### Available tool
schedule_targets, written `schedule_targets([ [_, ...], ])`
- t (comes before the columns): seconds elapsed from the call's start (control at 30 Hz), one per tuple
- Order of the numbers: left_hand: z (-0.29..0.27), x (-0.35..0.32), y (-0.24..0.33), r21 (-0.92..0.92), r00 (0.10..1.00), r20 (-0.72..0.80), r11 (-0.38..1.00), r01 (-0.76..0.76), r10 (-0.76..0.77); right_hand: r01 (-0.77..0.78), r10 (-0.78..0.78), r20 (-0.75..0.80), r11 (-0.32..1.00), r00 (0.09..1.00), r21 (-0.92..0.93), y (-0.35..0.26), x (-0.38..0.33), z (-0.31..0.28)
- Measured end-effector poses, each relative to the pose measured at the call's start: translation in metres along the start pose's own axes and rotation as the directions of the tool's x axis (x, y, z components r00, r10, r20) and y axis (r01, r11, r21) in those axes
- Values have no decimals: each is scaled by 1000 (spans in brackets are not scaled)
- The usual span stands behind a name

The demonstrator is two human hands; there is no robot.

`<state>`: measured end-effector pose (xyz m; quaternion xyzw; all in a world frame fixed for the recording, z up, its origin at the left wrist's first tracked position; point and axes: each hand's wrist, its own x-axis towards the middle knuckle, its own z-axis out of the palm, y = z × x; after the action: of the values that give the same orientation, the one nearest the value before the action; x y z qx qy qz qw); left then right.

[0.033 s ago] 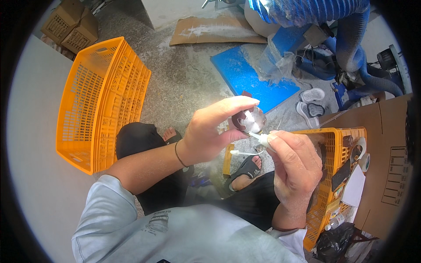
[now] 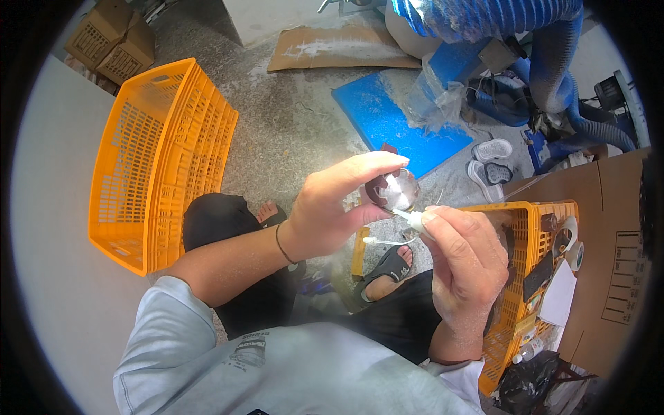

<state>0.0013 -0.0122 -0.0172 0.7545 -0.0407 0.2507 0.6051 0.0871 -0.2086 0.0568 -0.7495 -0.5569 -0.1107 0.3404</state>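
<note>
My left hand is closed around a small round piece, silvery and shiny on its face, with dark reddish-brown strips at its edge. A brown flap sticks up past my fingertips. In my right hand, between thumb and fingers, is a small white glue bottle. Its thin nozzle points at the lower rim of the round piece and seems to touch it. A white cap on a thin strap hangs off the bottle to the left. Most of the bottle's body is hidden by my fingers.
Stacked orange crates stand at the left. At the right, another orange crate has tape rolls, paper and a clear bottle along its side, beside a cardboard box. A blue board and a blue hose lie ahead.
</note>
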Motion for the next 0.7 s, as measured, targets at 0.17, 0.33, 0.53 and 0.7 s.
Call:
schedule_targets([
  [0.17,1,0,-1,-7,1000,-5,1000,-14,14,7,-7,-7,1000,1000,-6,0,1,1],
  [0.33,0,-1,-1,10,1000,10,1000,-8,7,-60,59,-52,998,997,-4,-6,3,2],
  [0.53,3,-2,-3,-52,999,5,998,33,-32,-20,19,-67,1000,998,-9,0,2,4],
  [0.7,1,-2,-3,-31,1000,24,999,6,-6,-24,23,-80,1000,997,-9,1,1,4],
])
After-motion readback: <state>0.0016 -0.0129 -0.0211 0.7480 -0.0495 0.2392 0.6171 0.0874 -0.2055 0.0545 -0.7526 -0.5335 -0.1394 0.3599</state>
